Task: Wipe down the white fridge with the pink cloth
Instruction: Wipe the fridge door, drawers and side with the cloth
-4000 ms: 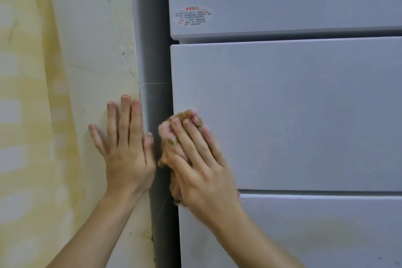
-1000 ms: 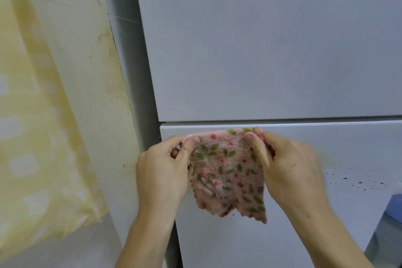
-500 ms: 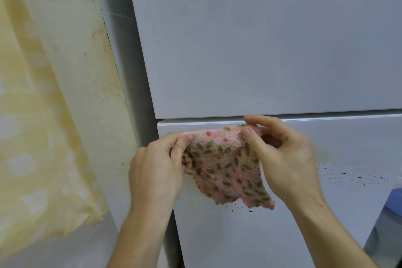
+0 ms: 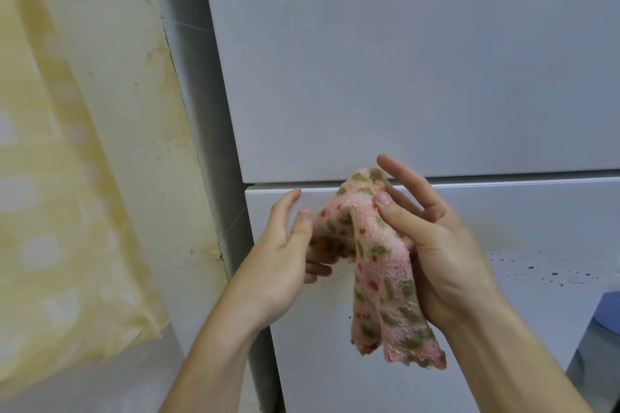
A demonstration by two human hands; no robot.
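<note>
The white fridge fills the view, with a seam between an upper door and a lower drawer front. In front of that seam I hold the pink cloth, fluffy with green and red spots, folded over and hanging down. My right hand pinches it near the top between thumb and fingers. My left hand grips its left fold with thumb and lower fingers, the index finger stretched out. The cloth hangs just off the fridge surface.
Dark specks dot the lower drawer front at the right. A stained cream wall and a yellow checked curtain stand to the left of the fridge. A blue object shows at the right edge.
Four seconds ago the right hand pressed the bunched cloth on the fridge's left edge. The cloth was then stretched flat between both hands; now it is folded over and hangs mostly from the right hand.
</note>
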